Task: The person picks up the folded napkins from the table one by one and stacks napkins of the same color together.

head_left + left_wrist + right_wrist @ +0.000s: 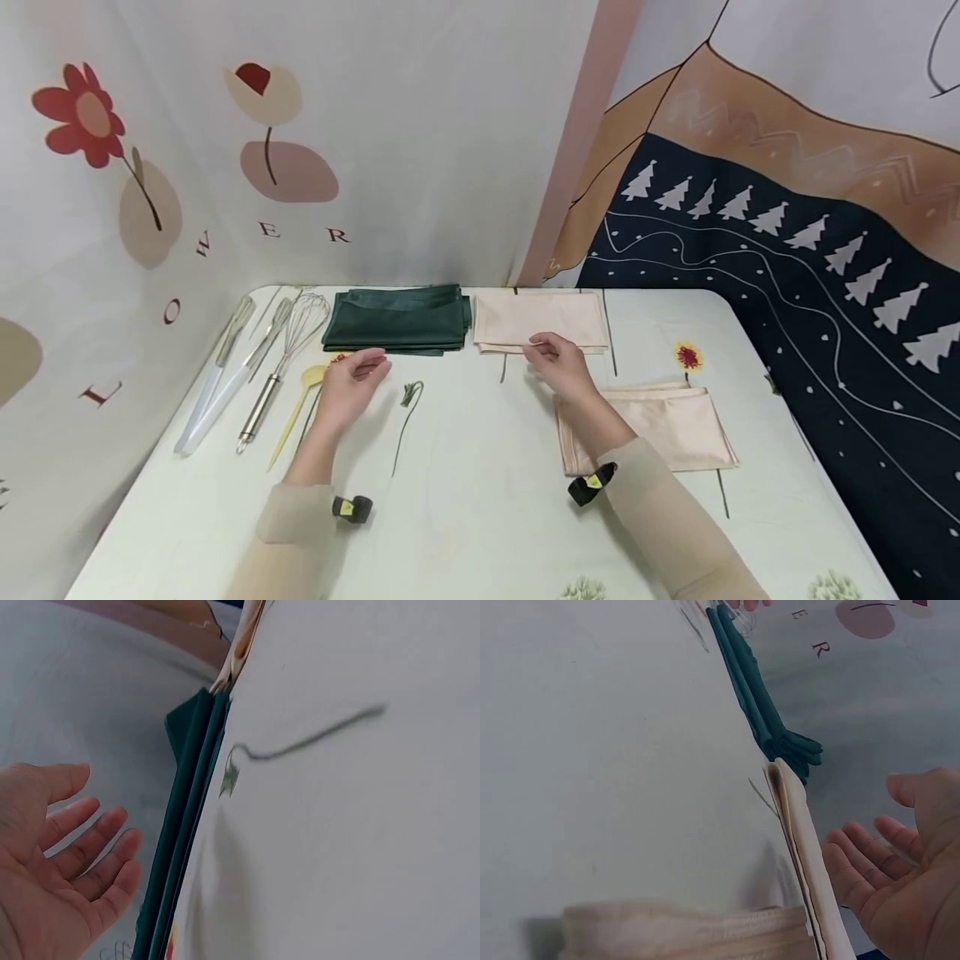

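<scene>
My left hand (347,393) hovers over the table in front of the folded dark green cloth (397,321), its fingers loosely bent around nothing. In the left wrist view the same hand (64,870) shows an empty palm. Near the front edge of the folded pale pink cloth (540,318) at the back is my right hand (561,367), also holding nothing. The right wrist view shows its fingers relaxed and apart from the cloth (802,847). A second folded pale pink cloth (667,429) lies at the right, partly hidden by my right forearm.
Left of my left hand lie a wire whisk (262,408), a yellow spoon (312,376) and tong-like utensils with white handles (217,412). The white tablecloth (465,500) carries printed flowers and stems. Printed fabric (420,167) hangs behind the table.
</scene>
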The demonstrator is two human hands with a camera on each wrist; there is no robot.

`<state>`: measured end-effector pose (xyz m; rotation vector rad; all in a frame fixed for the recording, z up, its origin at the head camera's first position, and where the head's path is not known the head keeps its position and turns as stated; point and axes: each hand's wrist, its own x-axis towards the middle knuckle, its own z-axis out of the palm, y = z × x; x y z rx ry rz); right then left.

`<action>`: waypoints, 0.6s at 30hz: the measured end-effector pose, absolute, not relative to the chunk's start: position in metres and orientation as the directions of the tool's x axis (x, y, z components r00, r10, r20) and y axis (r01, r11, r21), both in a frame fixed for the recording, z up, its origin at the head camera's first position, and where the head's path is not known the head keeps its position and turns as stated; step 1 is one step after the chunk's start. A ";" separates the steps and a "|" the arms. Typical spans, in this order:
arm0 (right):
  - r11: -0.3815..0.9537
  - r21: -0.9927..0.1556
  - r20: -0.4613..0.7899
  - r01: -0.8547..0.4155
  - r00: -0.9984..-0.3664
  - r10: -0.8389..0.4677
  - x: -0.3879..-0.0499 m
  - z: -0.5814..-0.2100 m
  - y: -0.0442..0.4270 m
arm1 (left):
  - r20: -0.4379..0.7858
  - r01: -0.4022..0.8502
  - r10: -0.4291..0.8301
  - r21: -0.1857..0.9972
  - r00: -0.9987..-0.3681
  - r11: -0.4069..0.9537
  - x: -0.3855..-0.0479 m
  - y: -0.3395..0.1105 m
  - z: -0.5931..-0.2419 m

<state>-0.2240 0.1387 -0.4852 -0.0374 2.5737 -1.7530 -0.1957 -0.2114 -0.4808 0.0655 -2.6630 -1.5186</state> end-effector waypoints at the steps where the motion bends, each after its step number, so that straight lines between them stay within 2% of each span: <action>1: 0.370 -0.929 -0.010 -0.005 -0.999 -0.038 -0.221 -0.485 0.140 | 0.047 0.003 -0.075 0.863 -0.996 0.504 -0.194 -0.208 -0.481; 10: 0.404 -0.912 0.042 -0.068 -0.997 -0.072 -0.200 -0.485 0.159 | 0.058 0.012 -0.088 0.890 -0.994 0.456 -0.175 -0.191 -0.486; 18: 0.393 -0.915 0.059 -0.091 -0.994 -0.093 -0.186 -0.486 0.178 | 0.021 -0.031 -0.119 0.905 -0.993 0.425 -0.163 -0.175 -0.485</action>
